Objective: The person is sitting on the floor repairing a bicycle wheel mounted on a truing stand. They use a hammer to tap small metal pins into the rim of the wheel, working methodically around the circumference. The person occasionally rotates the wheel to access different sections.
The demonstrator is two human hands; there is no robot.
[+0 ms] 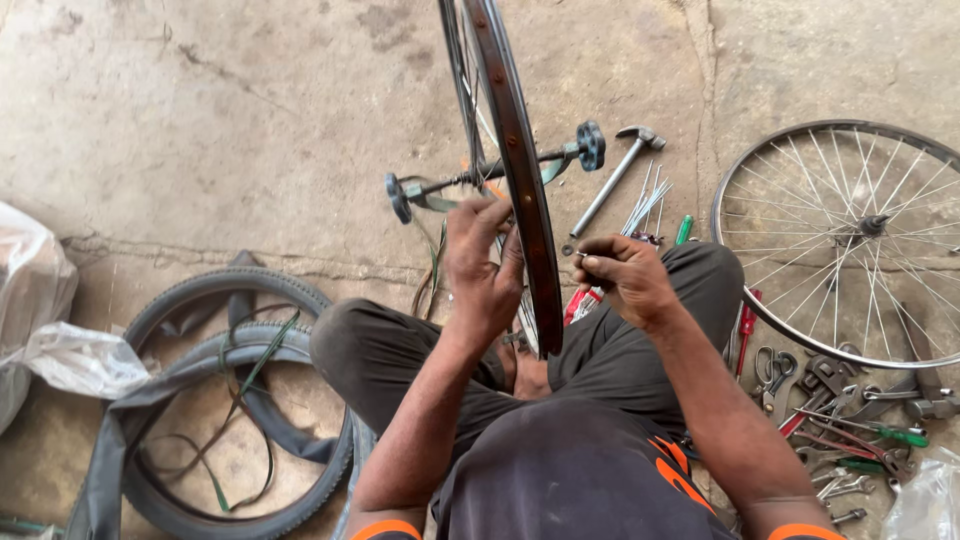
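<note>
Steel rim: a bare bicycle wheel rim [520, 170] stands upright on edge between the seated person's knees, edge-on to the camera, so both sides are within reach.
Axle: a rod with dark end knobs [590, 145] crosses the hub level, apparently carrying the wheel so it can turn.
Left hand: the left hand [482, 268] lies against the rim's left side, fingers curled in among the spokes, steadying it.
Right hand: the right hand [625, 275] sits just right of the rim, thumb and fingers pinched on a small metal piece [578, 255]; too small to tell what kind.
Loose spokes: a bundle of spokes [645, 205] lies on the floor beyond the right knee, near a hammer [620, 175] and a green-handled tool [684, 229].
Second wheel: a spoked wheel [850, 235] lies flat to the right, well apart.
Tools: pliers, spanners and screwdrivers [840, 395] are heaped by the right leg, within arm's reach.
Tyres: black tyres and a slack inner tube [215, 390] lie to the left.
Bags: clear plastic bags [45, 330] sit at the far left.
In the way: the rim itself hides the hub and the left fingertips.
</note>
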